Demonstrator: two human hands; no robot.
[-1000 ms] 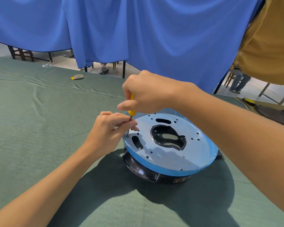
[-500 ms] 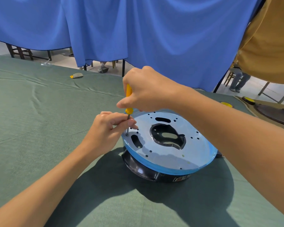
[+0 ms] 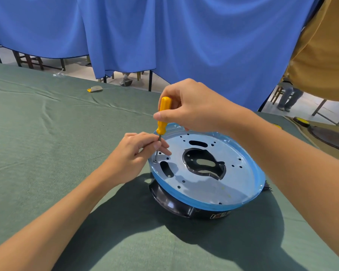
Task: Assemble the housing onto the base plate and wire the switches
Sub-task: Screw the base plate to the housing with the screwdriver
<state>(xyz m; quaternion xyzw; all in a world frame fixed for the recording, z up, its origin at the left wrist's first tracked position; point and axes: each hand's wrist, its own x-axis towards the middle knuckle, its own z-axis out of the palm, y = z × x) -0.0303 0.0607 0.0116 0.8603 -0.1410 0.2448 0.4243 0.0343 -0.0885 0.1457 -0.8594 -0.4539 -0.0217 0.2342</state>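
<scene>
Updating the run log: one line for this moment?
right hand grips screwdriver | left hand pinches its shaft | tip at base plate hole

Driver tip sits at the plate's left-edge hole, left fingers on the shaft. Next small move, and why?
Probably twist the yellow screwdriver with the right hand, pressing down lightly. Its tip stands on what looks like a screw near the left edge of the base plate, the left hand pinches the shaft steady, and the plate already lies on the black housing.

Housing (image 3: 165,201) mostly hidden beneath base plate (image 3: 204,187); its label (image 3: 220,215) too small to read; screwdriver (image 3: 165,103) tip's seating indiscernible.
</scene>
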